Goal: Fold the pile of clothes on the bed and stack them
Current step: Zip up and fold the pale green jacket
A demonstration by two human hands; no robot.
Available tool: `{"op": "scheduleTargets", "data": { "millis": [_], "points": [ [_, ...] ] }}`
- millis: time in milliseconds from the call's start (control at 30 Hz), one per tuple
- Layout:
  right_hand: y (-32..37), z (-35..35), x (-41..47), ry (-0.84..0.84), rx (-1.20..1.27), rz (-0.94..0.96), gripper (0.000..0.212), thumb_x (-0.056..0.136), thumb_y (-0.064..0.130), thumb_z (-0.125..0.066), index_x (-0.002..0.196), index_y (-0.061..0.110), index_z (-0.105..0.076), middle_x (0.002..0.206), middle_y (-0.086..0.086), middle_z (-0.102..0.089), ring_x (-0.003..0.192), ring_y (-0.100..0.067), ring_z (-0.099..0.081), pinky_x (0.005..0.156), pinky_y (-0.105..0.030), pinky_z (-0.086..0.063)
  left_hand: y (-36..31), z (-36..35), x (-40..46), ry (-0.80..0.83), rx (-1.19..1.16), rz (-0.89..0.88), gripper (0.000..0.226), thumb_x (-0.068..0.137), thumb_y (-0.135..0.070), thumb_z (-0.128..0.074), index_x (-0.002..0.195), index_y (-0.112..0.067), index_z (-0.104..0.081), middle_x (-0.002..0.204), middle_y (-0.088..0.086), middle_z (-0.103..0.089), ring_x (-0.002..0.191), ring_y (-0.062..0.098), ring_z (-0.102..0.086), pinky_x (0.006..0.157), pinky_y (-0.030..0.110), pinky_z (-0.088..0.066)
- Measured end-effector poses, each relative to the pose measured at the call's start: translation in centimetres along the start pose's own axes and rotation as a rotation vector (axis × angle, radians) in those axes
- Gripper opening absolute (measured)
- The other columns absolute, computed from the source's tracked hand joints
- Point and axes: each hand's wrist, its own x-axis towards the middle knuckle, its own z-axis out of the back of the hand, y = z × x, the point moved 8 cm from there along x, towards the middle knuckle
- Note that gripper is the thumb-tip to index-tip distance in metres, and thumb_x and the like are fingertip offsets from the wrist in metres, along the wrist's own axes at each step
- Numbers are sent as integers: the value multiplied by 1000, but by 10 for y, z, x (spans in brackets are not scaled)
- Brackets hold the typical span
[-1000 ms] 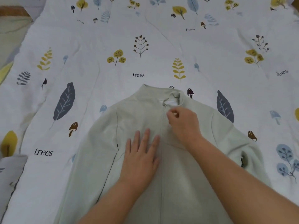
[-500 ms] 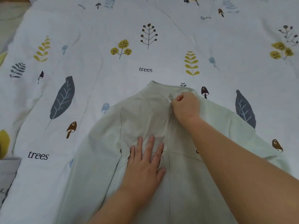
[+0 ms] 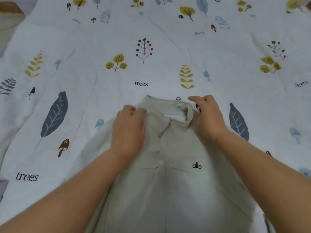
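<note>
Pinching jacket collar, left hand, right hand

Both hands have moved up: left hand and right hand now flank the jacket collar.

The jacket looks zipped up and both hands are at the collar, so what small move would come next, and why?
Probably smooth the collar flat. The jacket lies face up, zipper pull near the top, with the left hand and right hand pinching the collar's sides, which stand up unevenly.
</note>
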Motion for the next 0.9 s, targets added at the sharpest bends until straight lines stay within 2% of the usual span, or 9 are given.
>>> {"op": "scheduleTargets", "data": {
  "millis": [100,167,267,333,500,633,733,800,900],
  "points": [
    [1,-8,26,137,-9,53,42,86,-3,-51,118,18,-64,112,-13,-46,103,-27,-45,84,-25,-35,5,-13,45,115,10,44,54,90,-5,-42,139,-28,-40,146,17,-25,126,37,-34,102,44,-32],
    [4,-11,38,221,-100,101,32,87,-2,-51,105,15,-71,106,-11,-47,100,-25,-46,82,-26,-36,8,-26,64,228,-19,58,49,92,-7,-40,136,-30,-45,147,16,-21,128,37,-33,106,45,-31],
    [0,-15,49,408,-112,30,23,87,1,-48,88,11,-69,94,-7,-54,86,-19,-49,74,-25,-38,11,-33,81,335,-55,39,20,90,-13,-49,95,-24,-65,126,11,-46,112,29,-49,96,37,-40],
    [-11,-17,50,510,38,-140,25,86,-1,-44,69,14,-56,75,-1,-53,69,-15,-46,61,-25,-35,17,-31,88,359,-70,28,18,88,-9,-51,75,-20,-57,99,6,-57,92,24,-54,77,28,-41],
    [-47,-16,50,414,528,-605,32,79,6,-48,51,17,-36,43,1,-40,44,-15,-30,51,-26,-25,44,-27,97,316,-250,192,17,95,-7,-39,88,-11,-54,75,1,-49,59,16,-44,48,26,-38],
    [-44,-25,41,546,728,-656,29,85,8,-50,58,14,-57,52,-1,-56,51,-17,-51,56,-25,-44,45,-31,96,316,-261,221,18,95,-6,-36,93,-11,-53,75,-1,-47,61,16,-41,48,26,-36],
    [-38,-23,31,710,798,-649,35,89,9,-47,58,18,-59,58,1,-51,53,-14,-50,52,-19,-45,44,-29,95,299,-302,208,16,96,-9,-38,92,-11,-53,72,-2,-46,55,15,-40,46,25,-34],
    [-38,-16,37,638,745,-609,29,87,6,-48,62,17,-57,62,0,-49,59,-16,-48,53,-19,-44,39,-26,97,279,-320,188,14,96,-11,-40,91,-12,-53,69,-2,-46,53,14,-39,44,25,-32],
    [-37,18,59,60,526,-395,14,83,7,-58,78,19,-56,83,3,-56,73,-11,-51,69,-20,-42,31,-18,101,168,-262,154,12,96,-13,-41,91,-14,-51,69,-7,-44,61,17,-41,52,29,-30]
  ]
}}
